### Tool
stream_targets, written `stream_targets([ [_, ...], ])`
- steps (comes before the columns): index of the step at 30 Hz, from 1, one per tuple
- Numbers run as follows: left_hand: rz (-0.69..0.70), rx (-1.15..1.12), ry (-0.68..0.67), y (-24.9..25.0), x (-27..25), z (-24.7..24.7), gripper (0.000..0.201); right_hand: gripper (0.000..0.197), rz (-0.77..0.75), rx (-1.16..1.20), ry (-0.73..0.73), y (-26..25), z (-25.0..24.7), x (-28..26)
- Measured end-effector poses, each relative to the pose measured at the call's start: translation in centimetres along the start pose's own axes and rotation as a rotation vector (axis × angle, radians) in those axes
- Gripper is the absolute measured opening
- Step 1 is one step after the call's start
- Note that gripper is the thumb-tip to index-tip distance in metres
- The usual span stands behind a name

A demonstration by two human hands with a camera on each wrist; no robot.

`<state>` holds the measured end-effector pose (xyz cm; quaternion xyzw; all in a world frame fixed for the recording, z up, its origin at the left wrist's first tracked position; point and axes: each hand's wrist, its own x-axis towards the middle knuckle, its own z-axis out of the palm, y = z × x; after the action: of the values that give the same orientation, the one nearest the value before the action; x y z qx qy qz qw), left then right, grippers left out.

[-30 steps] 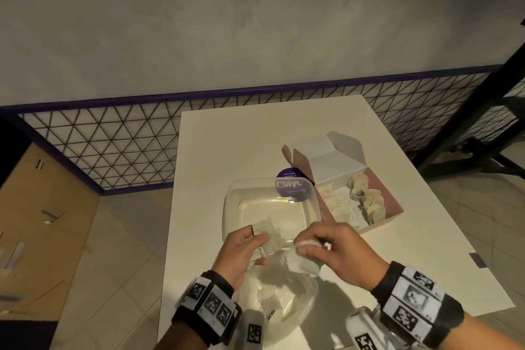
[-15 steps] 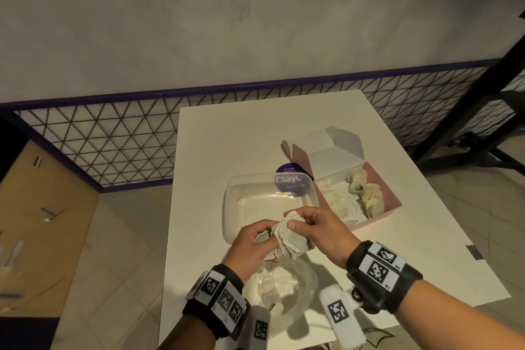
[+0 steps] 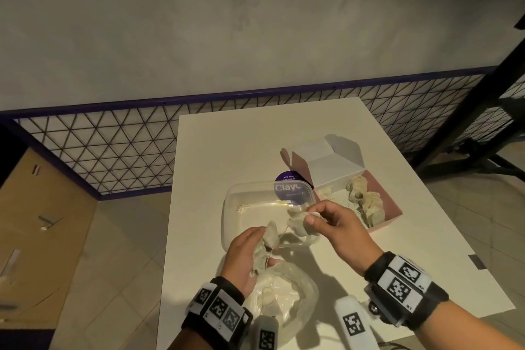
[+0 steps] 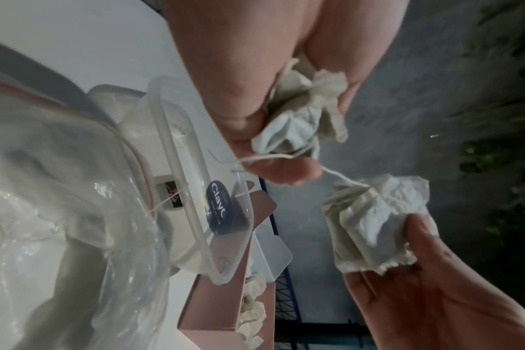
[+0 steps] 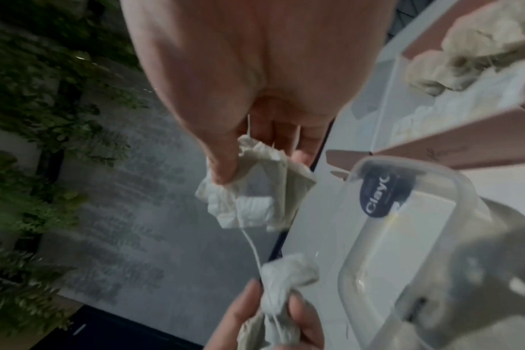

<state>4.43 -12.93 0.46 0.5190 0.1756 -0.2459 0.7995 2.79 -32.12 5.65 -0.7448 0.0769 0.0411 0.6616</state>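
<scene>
Head camera looks down on a white table (image 3: 227, 145) standing by a purple-framed wire mesh (image 3: 99, 150) of triangles. A bare grey wall (image 3: 255, 23) rises above it. Pale floor tiles (image 3: 119, 236) lie to my left and a black metal frame (image 3: 488, 111) stands to my right. One small grey tape patch (image 3: 476, 261) sits by the table's right edge.

I hold two crumpled pale pouches above the table's near half, one in each hand, joined by one thin string (image 4: 342, 176). My left hand (image 3: 244, 256) curls its fingers round the left pouch (image 3: 270, 236), over the near rim of the container. My right hand (image 3: 338, 227) pinches the right pouch (image 3: 298, 223) between thumb and fingertips, over the container's near right corner. The two pouches are near each other but apart.

One clear plastic container (image 3: 231, 216) stands on the table. One pink box (image 3: 386, 221) sits just to its right with its white flap raised. I make out at least three beige bundles in it; the rest are too tangled to count. One clear plastic bag (image 3: 304, 293) lies by the near edge between my wrists, with more pale pouches inside, number unclear.

The round purple label (image 3: 288, 189) on the container's far wall reads "Clayc" in white; the smaller print is too small to read. Each wristband carries black-and-white square code markers.
</scene>
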Motion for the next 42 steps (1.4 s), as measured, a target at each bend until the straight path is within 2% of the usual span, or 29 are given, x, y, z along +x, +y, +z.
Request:
stream_targets([
  [2,0.006,0.024,0.055,0.1,0.1,0.1,0.021,0.003,0.009,-0.059,-0.108,-0.7,-0.5,-0.2],
  [4,-0.017,0.073,0.058,0.1,0.2,0.4,0.031,0.007,0.061,-0.197,-0.274,-0.8,-0.2,-0.2],
  [8,-0.054,0.132,0.003,0.1,0.1,1.5,0.060,0.037,-0.019,-0.579,-0.480,0.2,1.8,0.0],
  [11,-0.111,0.006,-0.005,0.2,-0.1,1.9,0.065,0.039,-0.127,-0.719,-0.454,0.7,2.6,-0.1],
  [15,-0.148,-0.140,-0.050,0.4,-0.4,1.8,0.065,0.032,-0.215,-0.655,-0.326,1.2,2.9,-0.6],
  [19,-0.156,-0.112,-0.137,0.2,-0.7,2.0,0.067,0.044,-0.311,-0.681,-0.403,2.0,2.9,-0.6],
  [21,-0.143,-0.033,-0.109,0.0,-0.6,2.1,0.062,0.041,-0.372,-0.761,-0.425,2.2,3.0,-0.5],
  [23,-0.096,0.026,-0.056,-0.4,-0.3,1.9,0.057,0.033,-0.363,-0.787,-0.383,2.4,2.9,-0.4],
  [26,-0.010,-0.006,0.044,-0.6,0.2,1.1,0.046,0.023,-0.192,-0.627,-0.274,2.1,2.8,-0.5],
  [29,0.081,0.050,0.131,-0.3,0.6,0.0,0.019,0.010,0.061,-0.262,-0.193,1.4,2.3,-0.5],
  [31,0.128,0.129,0.170,0.0,0.7,-0.8,0.013,0.009,0.236,0.050,-0.208,0.9,1.8,-0.6],
  [33,0.149,0.179,0.144,0.2,0.7,-1.2,0.017,0.025,0.391,0.339,-0.227,1.0,1.4,-0.5],
  [35,0.150,0.206,0.068,0.1,0.5,-1.3,0.023,0.038,0.485,0.498,-0.215,1.3,1.3,-0.4],
  [39,0.129,0.206,-0.059,-0.4,0.0,-0.6,0.034,0.039,0.567,0.608,-0.200,2.2,1.7,-0.6],
  [42,0.131,0.227,-0.086,-0.8,-0.2,-0.3,0.036,0.041,0.607,0.600,-0.183,2.8,2.0,-0.9],
])
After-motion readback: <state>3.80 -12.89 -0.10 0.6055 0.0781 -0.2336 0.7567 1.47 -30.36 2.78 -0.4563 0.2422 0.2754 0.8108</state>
